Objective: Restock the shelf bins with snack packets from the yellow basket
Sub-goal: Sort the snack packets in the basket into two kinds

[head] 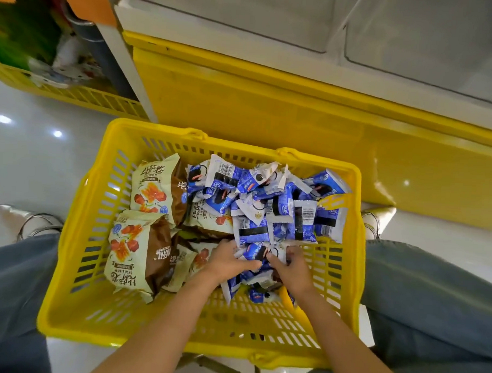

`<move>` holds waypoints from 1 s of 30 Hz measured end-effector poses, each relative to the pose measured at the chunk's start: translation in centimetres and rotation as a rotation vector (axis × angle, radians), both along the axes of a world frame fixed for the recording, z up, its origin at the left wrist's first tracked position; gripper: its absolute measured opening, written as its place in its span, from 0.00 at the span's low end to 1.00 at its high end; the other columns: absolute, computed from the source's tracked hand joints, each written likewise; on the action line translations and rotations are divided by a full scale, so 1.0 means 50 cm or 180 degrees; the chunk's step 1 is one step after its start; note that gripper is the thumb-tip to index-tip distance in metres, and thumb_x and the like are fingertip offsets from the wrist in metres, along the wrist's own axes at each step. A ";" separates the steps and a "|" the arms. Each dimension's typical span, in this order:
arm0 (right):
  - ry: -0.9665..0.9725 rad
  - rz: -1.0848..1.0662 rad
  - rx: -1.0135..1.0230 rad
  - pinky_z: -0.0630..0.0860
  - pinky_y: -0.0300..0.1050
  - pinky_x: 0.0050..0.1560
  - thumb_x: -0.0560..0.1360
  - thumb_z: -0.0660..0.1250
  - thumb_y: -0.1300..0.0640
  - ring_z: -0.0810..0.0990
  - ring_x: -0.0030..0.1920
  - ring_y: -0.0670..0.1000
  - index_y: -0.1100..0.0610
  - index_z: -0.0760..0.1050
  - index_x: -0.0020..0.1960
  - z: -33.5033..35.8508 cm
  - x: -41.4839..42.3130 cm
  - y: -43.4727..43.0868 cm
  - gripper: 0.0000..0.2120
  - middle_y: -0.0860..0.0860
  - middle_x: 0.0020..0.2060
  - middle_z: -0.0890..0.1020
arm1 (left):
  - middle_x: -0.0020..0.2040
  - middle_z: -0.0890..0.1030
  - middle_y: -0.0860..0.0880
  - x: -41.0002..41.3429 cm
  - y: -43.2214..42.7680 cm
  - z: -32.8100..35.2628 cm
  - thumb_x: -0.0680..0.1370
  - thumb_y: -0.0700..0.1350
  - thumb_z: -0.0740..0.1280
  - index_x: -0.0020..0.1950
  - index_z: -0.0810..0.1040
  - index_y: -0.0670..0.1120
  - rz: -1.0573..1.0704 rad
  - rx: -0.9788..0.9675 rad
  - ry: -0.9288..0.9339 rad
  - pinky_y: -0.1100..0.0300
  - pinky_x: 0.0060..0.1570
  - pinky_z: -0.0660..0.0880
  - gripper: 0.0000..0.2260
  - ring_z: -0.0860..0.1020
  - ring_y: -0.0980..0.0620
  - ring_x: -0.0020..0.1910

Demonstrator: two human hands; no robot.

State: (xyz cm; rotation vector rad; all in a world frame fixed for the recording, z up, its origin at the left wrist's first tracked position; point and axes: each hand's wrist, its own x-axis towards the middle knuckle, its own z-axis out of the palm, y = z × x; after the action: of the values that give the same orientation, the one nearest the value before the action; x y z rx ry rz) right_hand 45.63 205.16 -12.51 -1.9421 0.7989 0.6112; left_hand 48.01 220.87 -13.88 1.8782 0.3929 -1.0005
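Snack packets crowd the yellow basket, which sits on the glossy floor between a person's denim-clad knees, its far rim close to the yellow shelf base. Small blue-and-white packets heap against the right and far walls. Larger cream-and-brown packets lie along the left wall. The slotted bottom shows in a strip along the near wall. Near the middle, the left hand and right hand meet, fingers curled round a clutch of the blue-and-white packets, thumbs nearly touching. Above the shelf base, two clear shelf bins stand side by side. A second yellow basket sits at the far left, past a white upright. Open floor lies outside both knees.
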 end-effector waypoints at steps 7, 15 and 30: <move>0.0267 0.0362 0.0489 0.77 0.34 0.41 0.73 0.69 0.64 0.78 0.41 0.47 0.56 0.71 0.50 0.055 -0.006 -0.008 0.09 0.48 0.41 0.79 | 0.51 0.78 0.51 -0.027 0.008 0.050 0.72 0.48 0.72 0.56 0.76 0.45 0.0441 -0.0121 -0.0159 0.53 0.52 0.77 0.15 0.78 0.48 0.52; 0.0028 0.1585 0.0367 0.70 0.44 0.43 0.73 0.68 0.60 0.77 0.42 0.54 0.64 0.72 0.51 0.176 0.013 -0.018 0.10 0.56 0.42 0.77 | 0.23 0.70 0.61 -0.040 0.129 0.151 0.75 0.43 0.68 0.32 0.67 0.50 0.0318 -0.0654 -0.0490 0.73 0.27 0.63 0.15 0.67 0.62 0.25; -0.1247 0.1759 -0.0831 0.71 0.43 0.47 0.77 0.65 0.52 0.76 0.56 0.55 0.57 0.66 0.69 0.251 0.226 0.118 0.23 0.56 0.63 0.75 | 0.42 0.74 0.51 0.172 0.155 0.236 0.74 0.41 0.68 0.48 0.70 0.46 0.0342 0.0515 -0.2216 0.68 0.33 0.64 0.08 0.70 0.55 0.38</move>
State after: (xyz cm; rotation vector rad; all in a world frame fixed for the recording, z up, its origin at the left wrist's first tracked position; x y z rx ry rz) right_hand 56.96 211.07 0.04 -2.4432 0.0889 0.4292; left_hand 56.62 228.61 -2.08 2.1825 0.1547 -0.2060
